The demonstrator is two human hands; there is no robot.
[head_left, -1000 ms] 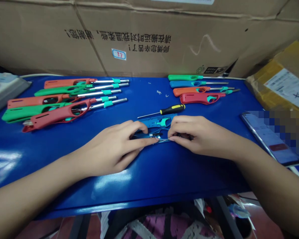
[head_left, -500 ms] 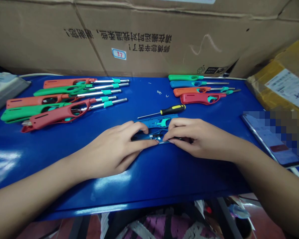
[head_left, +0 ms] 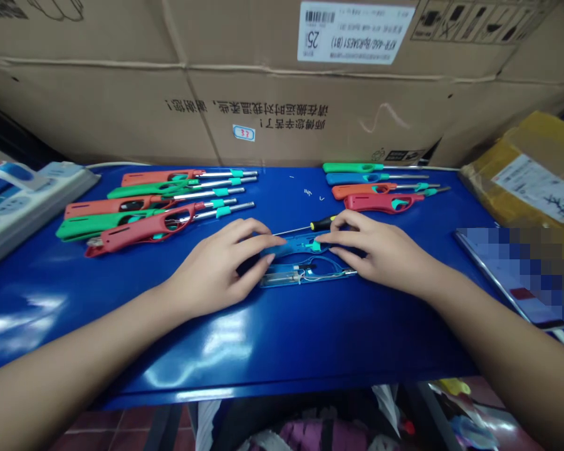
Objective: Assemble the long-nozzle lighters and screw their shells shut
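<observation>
Two halves of a blue lighter lie one behind the other before me. The far blue shell half (head_left: 294,245) carries a teal trigger (head_left: 316,245). My left hand (head_left: 223,266) has its thumb and index finger around the left end of that half. At its right end, beside the trigger, my right hand (head_left: 385,254) holds it with the fingertips. Closer to me, the other blue shell half (head_left: 282,280) lies on the table with a clear fuel tank, thin wires and a metal tube in it. A black and yellow screwdriver (head_left: 320,224) lies behind, partly covered by my right fingers.
Several gas lighters (head_left: 136,241) lie at the left, and more lighters (head_left: 380,202) at the back right. Small white bits (head_left: 307,193) lie between them. A cardboard box (head_left: 272,94) stands behind, a power strip (head_left: 23,200) at far left, a phone (head_left: 502,275) at right.
My hands have come off the near half with the inner parts and moved to the far shell half. The inner parts now show openly. The camera view has tilted up.
</observation>
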